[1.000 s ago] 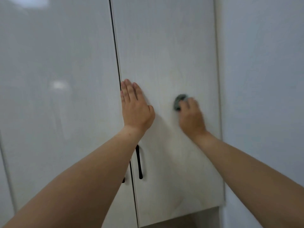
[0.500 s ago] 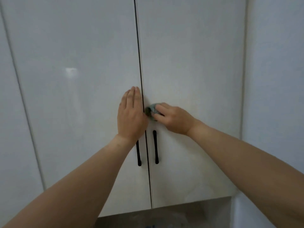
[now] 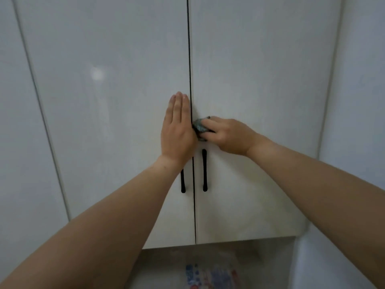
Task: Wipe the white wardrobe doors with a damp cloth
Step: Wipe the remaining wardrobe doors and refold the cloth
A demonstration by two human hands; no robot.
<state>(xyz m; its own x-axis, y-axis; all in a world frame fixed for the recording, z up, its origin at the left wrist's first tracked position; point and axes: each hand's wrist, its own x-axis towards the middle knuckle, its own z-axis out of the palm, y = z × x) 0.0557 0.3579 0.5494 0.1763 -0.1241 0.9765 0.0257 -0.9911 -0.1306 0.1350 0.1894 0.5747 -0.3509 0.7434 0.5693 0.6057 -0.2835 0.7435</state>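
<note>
While the left hand [image 3: 178, 133] lay flat with straight fingers on the left door [image 3: 108, 122], close to the dark gap between the two doors, the right hand [image 3: 226, 135] held a small grey cloth [image 3: 199, 127] bunched under its curled fingers and pressed it on the right door [image 3: 260, 90], just beside the same gap and a little above the right handle [image 3: 204, 170]. The cloth almost touched the edge of the left hand.

I judged the cloth to be soft and light, easy to squeeze into a ball, and, being damp, able to slide well on the glossy white surface. It seemed best to keep it under the fingertips and the palm, so that it does not slip out during a long stroke. The doors looked stiff and smooth, but they might swing a little when pushed, and the flat left hand probably served to steady them.

For moving there was much free surface above the hands on both doors. To the right, the right door ended at a plain wall [image 3: 358, 101], which would stop a wide stroke. Below, the two black handles, the left handle [image 3: 183, 182] partly hidden by the left wrist, stood out from the surface, so the cloth had to go around them. The lower edge of the doors was further down, well apart from the hands.
</note>
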